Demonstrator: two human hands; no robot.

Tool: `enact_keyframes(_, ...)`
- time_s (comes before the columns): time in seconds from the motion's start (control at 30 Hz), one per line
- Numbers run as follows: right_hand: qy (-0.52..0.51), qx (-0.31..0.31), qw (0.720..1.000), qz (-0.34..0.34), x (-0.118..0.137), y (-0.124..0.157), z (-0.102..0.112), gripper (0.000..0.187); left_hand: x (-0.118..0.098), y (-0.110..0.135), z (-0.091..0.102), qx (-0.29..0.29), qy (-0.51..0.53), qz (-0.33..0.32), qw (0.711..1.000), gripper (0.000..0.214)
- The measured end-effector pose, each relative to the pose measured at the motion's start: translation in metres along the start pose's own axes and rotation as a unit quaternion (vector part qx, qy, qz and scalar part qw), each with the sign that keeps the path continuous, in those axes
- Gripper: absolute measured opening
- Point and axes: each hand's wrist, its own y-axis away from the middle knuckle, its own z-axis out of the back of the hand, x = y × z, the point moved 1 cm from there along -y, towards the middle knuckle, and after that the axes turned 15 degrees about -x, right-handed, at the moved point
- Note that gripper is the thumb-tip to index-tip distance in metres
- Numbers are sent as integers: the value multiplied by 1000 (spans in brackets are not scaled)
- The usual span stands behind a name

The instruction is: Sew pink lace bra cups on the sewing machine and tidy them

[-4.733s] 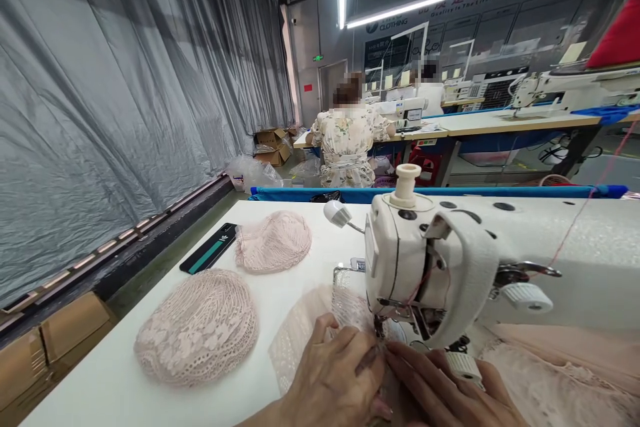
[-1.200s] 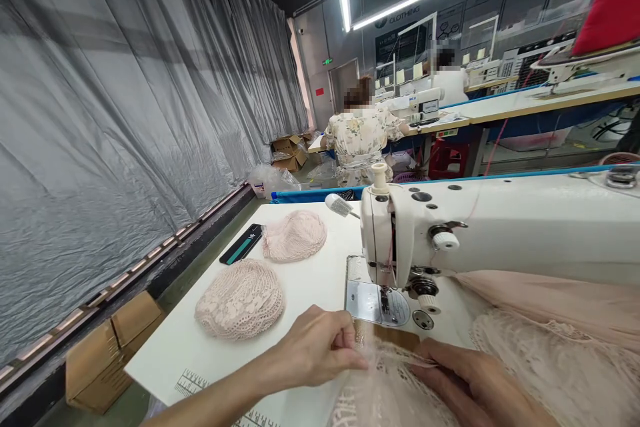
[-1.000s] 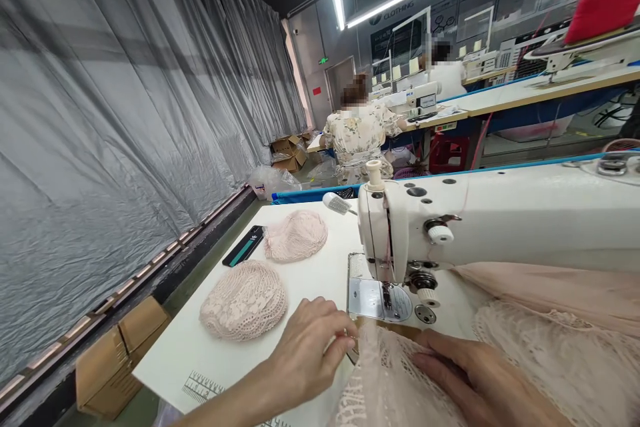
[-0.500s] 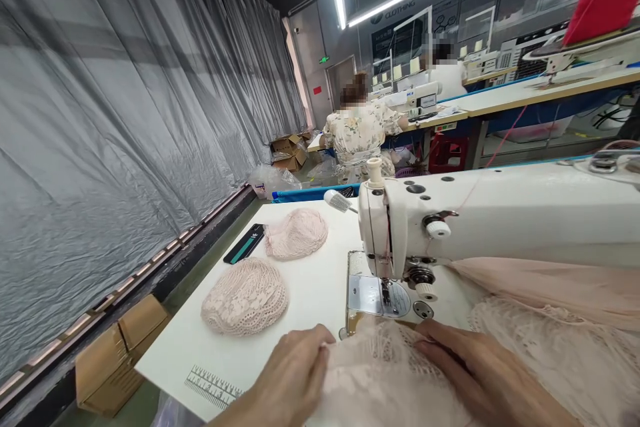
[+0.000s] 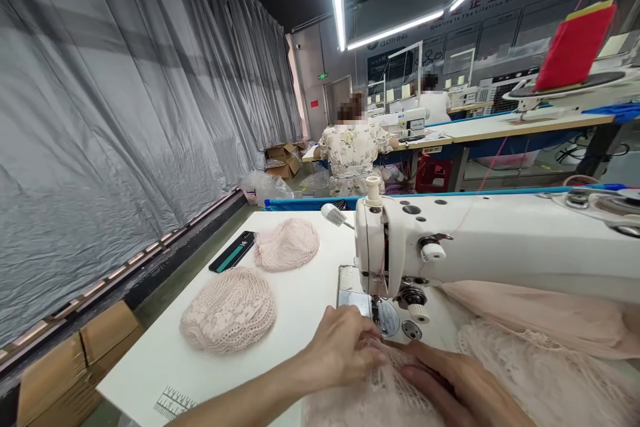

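Note:
A piece of pale pink lace fabric (image 5: 375, 397) lies in front of the sewing machine (image 5: 383, 240), its far edge close to the presser foot (image 5: 376, 310). My left hand (image 5: 345, 347) pinches that edge just before the needle plate, fingers bent over the lace. Close on the right, my right hand (image 5: 445, 377) grips the same fabric, thumb and fingers closed on it. More pink lace and sheer cloth (image 5: 545, 347) is heaped under the machine arm. Whether the fabric's edge reaches beneath the foot is hidden by my fingers.
Two pink lace cups (image 5: 230, 310) sit on the white table, one behind the other, by a black and green case (image 5: 233, 251). A printed ruler scale (image 5: 173, 401) marks the front left. Cardboard boxes (image 5: 80, 360) stand on the floor. A co-worker (image 5: 353, 150) sits ahead.
My left hand has moved right and forward, closer to the presser foot and to my right hand. The lace is gathered between them. The head view has shifted slightly upward and right.

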Motion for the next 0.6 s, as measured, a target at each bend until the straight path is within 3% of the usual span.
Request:
enact_keyframes(0.1, -24, 72, 997, -18, -6, -2, 2, 35, 7, -12, -1, 17, 29, 29, 999, 11)
enact_keyframes(0.27, -35, 90, 995, -40, -12, -3, 2, 20, 13, -14, 2, 32, 64, 57, 996, 14)
enact_keyframes(0.47, 4, 51, 998, -48, -13, 0, -5, 39, 17, -12, 1, 51, 113, 44, 991, 37)
enact_keyframes(0.6, -6, 45, 998, -41, -17, 0, -9, 37, 15, -10, 0, 47, 115, 37, 992, 25)
